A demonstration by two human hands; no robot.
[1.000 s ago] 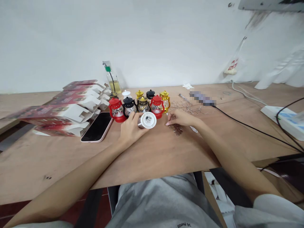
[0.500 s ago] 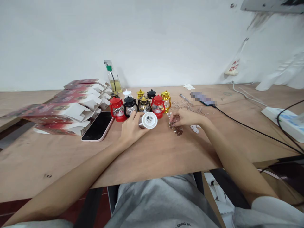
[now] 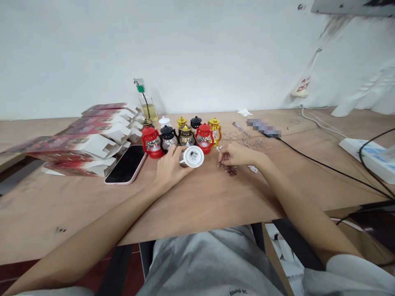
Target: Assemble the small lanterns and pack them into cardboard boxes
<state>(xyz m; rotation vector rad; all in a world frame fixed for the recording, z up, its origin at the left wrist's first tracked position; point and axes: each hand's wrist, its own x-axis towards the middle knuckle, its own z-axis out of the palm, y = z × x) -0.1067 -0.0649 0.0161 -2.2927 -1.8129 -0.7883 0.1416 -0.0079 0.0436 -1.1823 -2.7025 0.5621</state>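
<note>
My left hand (image 3: 169, 167) grips a small white lantern (image 3: 191, 156) lying on its side, its round base turned toward me. My right hand (image 3: 236, 155) rests on the wooden table (image 3: 191, 197) just right of it, fingers curled and pinched over a little heap of small dark metal pieces (image 3: 230, 169). What the fingertips pinch is too small to name. Behind both hands stand several toy lanterns (image 3: 185, 133) in red, black, gold and white.
A phone (image 3: 126, 164) lies face up left of my left hand, beside stacked red and white cartons (image 3: 83, 142). A bottle (image 3: 145, 102) stands at the wall. Wire hooks (image 3: 243, 139), a screwdriver (image 3: 239, 126), a black cable (image 3: 327, 166) and a power strip (image 3: 367, 156) lie to the right.
My right hand drew slightly left and curled its fingers into a pinch over the small metal pieces. The left hand and the white lantern barely moved.
</note>
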